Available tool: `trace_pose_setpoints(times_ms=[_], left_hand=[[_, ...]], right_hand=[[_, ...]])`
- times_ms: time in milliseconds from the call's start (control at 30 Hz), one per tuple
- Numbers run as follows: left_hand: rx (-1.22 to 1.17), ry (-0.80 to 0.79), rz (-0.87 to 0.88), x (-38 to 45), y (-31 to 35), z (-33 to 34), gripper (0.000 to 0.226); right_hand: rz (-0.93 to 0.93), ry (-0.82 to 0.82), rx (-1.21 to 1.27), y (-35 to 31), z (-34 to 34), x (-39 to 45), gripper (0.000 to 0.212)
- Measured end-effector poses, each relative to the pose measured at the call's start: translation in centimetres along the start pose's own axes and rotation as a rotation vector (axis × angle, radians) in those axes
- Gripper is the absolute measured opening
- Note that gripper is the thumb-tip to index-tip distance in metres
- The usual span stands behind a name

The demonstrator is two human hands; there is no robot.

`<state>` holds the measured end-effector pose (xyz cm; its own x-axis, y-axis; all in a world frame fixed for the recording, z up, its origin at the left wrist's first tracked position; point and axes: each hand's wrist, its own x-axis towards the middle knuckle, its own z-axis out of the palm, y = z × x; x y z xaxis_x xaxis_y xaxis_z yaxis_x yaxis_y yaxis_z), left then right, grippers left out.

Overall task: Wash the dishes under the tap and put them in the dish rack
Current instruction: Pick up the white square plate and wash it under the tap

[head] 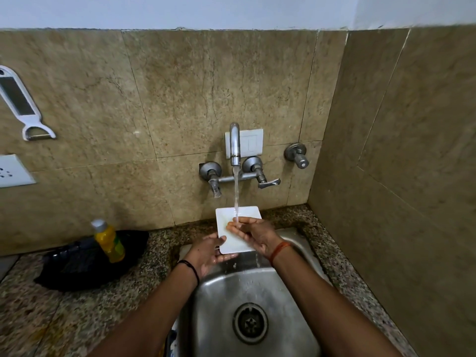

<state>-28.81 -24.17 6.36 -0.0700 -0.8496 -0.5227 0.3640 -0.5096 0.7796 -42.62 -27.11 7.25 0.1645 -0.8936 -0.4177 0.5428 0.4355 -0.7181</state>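
A white square plate [226, 217] is held tilted over the steel sink [247, 292], under the running stream from the wall tap [234, 144]. My left hand [210, 252] grips the plate's lower left corner, thumb on top and fingers beneath. My right hand [253, 234] lies across the plate's face with straight fingers, and the water lands on them. Water runs off the plate into the basin. The black dish rack [77, 264] sits on the counter to the left of the sink.
A yellow dish-soap bottle [109, 240] stands in the black rack. The granite counter [38, 318] surrounds the sink, with tiled walls close behind and on the right. A white peeler [23, 104] hangs on the left wall above a socket [13, 171].
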Motion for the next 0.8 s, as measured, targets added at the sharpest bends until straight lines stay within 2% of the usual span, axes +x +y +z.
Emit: trace_pose_setpoints(times_ms=[133,300,433,533,733,800], left_hand=[[-0.013,-0.053,-0.048,-0.2,-0.3,0.4,0.025],[-0.005,-0.065,-0.03,0.1,-0.7,1.3,0.028],[0.009,-0.051,-0.036,0.3,-1.2,1.3,0.028],[0.016,-0.037,-0.036,0.2,-1.2,0.9,0.023],[0.039,-0.04,-0.008,0.1,-0.8,0.5,0.017],[0.054,-0.041,-0.001,0.2,-0.6,0.6,0.018]], right_hand=[[-0.09,0.037,-0.233,0.2,-0.1,0.0,0.005],[-0.089,0.125,-0.541,0.0,0.5,-0.3,0.033],[-0.059,0.152,-0.429,-0.4,2.3,-0.2,0.048],[-0.059,0.14,-0.319,-0.8,3.1,0.0,0.045],[-0.048,-0.15,-0.056,-0.9,3.4,-0.4,0.026],[-0.081,-0.134,-0.099,-1.0,3.4,-0.5,0.02]])
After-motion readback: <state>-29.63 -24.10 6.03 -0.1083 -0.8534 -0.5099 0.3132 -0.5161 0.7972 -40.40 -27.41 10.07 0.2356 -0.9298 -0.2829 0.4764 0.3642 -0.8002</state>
